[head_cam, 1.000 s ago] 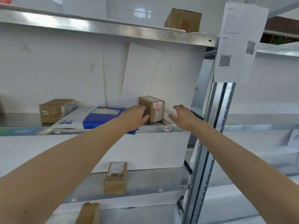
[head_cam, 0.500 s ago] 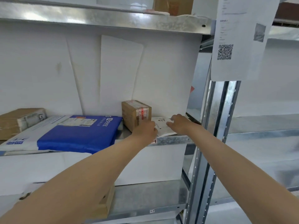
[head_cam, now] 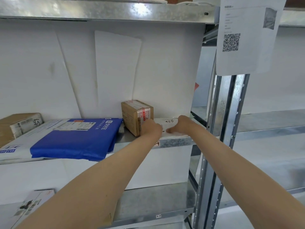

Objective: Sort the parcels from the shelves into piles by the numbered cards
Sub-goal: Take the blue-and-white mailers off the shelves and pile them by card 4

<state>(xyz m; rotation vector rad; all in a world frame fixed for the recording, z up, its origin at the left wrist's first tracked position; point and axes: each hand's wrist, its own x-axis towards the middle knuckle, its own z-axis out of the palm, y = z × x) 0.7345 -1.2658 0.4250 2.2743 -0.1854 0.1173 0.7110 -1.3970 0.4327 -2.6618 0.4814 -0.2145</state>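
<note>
A flat white parcel point(head_cam: 170, 122) with a handwritten number lies at the right end of the middle shelf point(head_cam: 175, 142), beside a small brown box point(head_cam: 136, 116) with red tape. My left hand point(head_cam: 151, 129) grips the white parcel's left front corner with curled fingers, right in front of the brown box. My right hand point(head_cam: 180, 124) holds the parcel's front right part, thumb along its front edge. A large blue and white mailer bag point(head_cam: 72, 138) lies left of the brown box. Another brown box point(head_cam: 18, 124) sits at the far left.
A metal upright point(head_cam: 219, 138) stands just right of my right arm, with a paper sheet bearing a QR code point(head_cam: 247, 35) hung on it. The top shelf's edge point(head_cam: 107, 10) runs overhead. On the lower shelf at left lies a printed carton point(head_cam: 33, 204).
The view has moved closer and to the right. Both hands went from beside the brown box to the flat white parcel and now hold it.
</note>
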